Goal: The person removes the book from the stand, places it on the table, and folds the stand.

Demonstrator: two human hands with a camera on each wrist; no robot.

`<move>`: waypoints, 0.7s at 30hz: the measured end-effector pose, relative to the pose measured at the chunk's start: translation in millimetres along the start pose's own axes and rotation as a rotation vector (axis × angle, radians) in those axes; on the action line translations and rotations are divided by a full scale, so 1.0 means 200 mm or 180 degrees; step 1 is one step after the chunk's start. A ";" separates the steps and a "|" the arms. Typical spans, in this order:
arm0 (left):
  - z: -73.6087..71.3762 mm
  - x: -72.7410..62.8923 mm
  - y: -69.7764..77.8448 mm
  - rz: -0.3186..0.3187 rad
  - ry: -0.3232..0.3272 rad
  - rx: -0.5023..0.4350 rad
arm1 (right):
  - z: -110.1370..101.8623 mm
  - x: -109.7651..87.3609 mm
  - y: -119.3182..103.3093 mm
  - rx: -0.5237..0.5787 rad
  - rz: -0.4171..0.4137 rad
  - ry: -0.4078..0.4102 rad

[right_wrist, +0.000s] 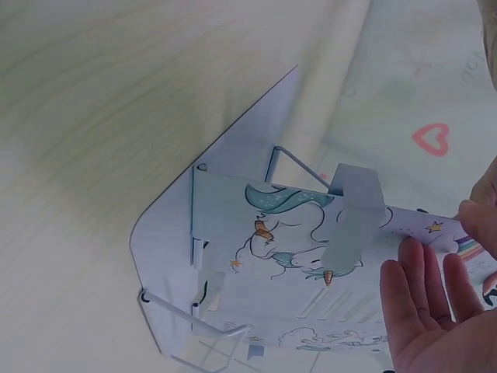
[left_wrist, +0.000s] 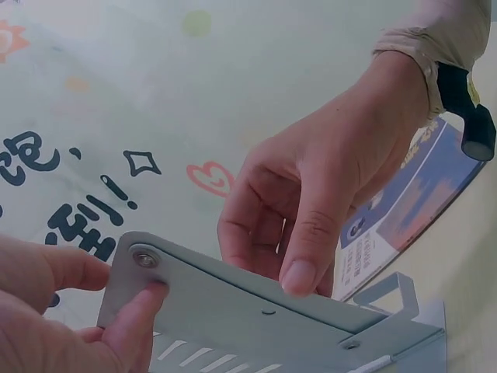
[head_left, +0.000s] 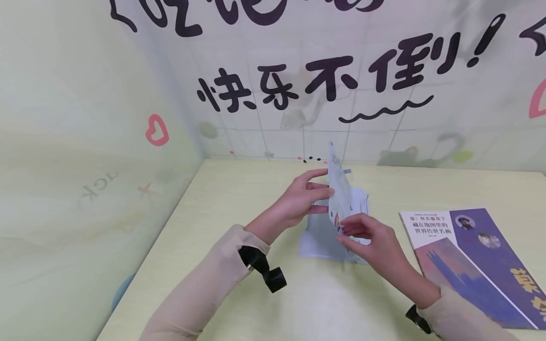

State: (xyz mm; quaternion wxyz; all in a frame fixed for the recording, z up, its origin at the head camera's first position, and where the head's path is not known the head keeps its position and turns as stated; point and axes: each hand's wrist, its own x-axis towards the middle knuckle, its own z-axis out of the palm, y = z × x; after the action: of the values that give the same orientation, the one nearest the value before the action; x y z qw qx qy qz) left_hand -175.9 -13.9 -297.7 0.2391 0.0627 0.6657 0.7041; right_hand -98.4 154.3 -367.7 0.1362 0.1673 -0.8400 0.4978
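Observation:
A pale book stand [head_left: 325, 236] with a unicorn print stands on the table, its panel [head_left: 340, 194] raised upright and seen nearly edge-on from above. My left hand [head_left: 298, 199] pinches the panel near its corner, fingers on the plain back and thumb on the printed face. At the lower near edge of the panel, my right hand [head_left: 379, 241] has its fingertips against the printed face, and its thumb [left_wrist: 303, 272] overlaps the edge. A flat base plate [right_wrist: 225, 151] and a wire prop [right_wrist: 194, 315] show in the right wrist view.
A purple and white book [head_left: 473, 265] lies flat to the right of the stand, close to my right forearm. Behind the table [head_left: 239, 189] hangs a pale wall covering [head_left: 273, 128] with black lettering, which continues along the left side.

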 end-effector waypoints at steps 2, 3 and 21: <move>0.03 0.01 0.00 0.0012 0.0003 0.0004 | -0.02 -0.01 0.00 0.0007 0.0043 0.0062; 0.05 0.02 0.00 0.0020 -0.0001 0.0001 | -0.02 -0.02 0.00 0.0004 0.0062 0.0094; 0.24 0.11 0.02 0.0206 -0.0241 0.0224 | -0.10 -0.07 0.05 -0.0059 0.0298 0.0515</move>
State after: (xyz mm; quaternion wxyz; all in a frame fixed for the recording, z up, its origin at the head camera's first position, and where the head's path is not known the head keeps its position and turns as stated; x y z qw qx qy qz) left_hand -176.1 38.9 -292.9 0.2389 0.1191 0.6782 0.6847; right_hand -88.3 179.2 -372.4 0.1817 0.0858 -0.8378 0.5077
